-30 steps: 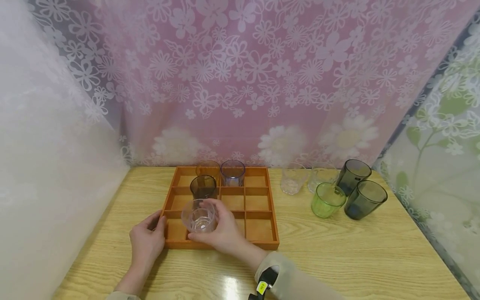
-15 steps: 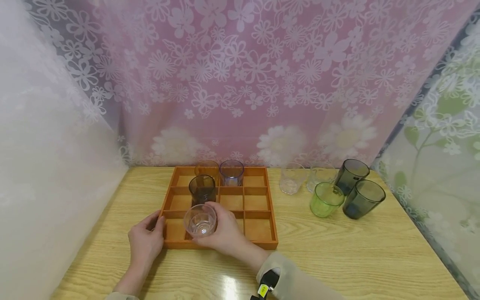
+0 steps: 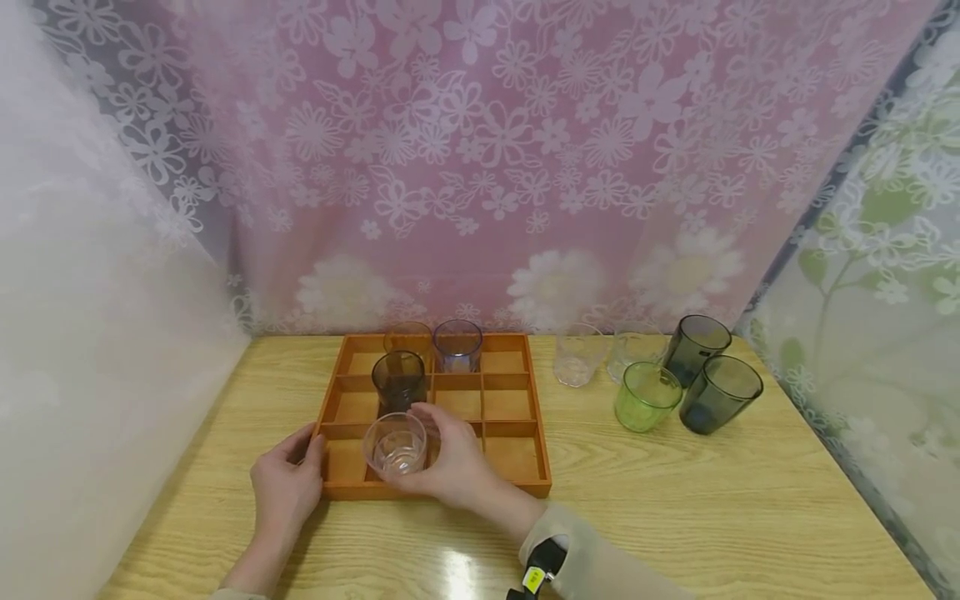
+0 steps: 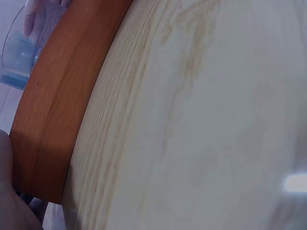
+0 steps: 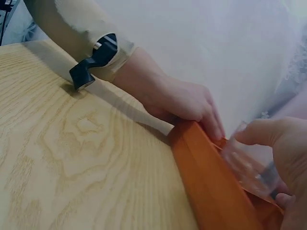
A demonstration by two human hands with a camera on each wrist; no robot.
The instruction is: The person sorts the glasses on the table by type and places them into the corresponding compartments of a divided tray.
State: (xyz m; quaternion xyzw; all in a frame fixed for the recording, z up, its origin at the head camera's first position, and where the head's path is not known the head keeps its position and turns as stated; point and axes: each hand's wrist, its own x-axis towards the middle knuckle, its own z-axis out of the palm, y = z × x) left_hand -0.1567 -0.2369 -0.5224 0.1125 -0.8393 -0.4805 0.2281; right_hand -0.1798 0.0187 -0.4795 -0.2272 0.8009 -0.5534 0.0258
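My right hand (image 3: 459, 462) holds a clear glass tumbler (image 3: 395, 452) by its side, thumb in front and fingers behind. The tumbler stands low in the front row of an orange-brown wooden compartment tray (image 3: 517, 492), one column in from the left. In the right wrist view, the tumbler (image 5: 249, 172) tilts just inside the front wall. With thumb and fingers, my left hand (image 3: 287, 482) grips the tray's left side near its front corner. Behind the tumbler sits a dark smoky glass (image 3: 399, 379). An amber glass (image 3: 408, 340) and a blue-rimmed glass (image 3: 457, 354) occupy the back row.
Right of the tray stand two clear glasses (image 3: 577, 358), a green glass (image 3: 647, 404) and two dark grey glasses (image 3: 720, 396), grouped close together. A pink flowered curtain (image 3: 465, 167) hangs behind the wooden table (image 3: 637, 508).
The tumbler in my right hand has come down into the front row, slightly toward me. My left hand keeps its grip on the tray. The whole head view has shifted a little.
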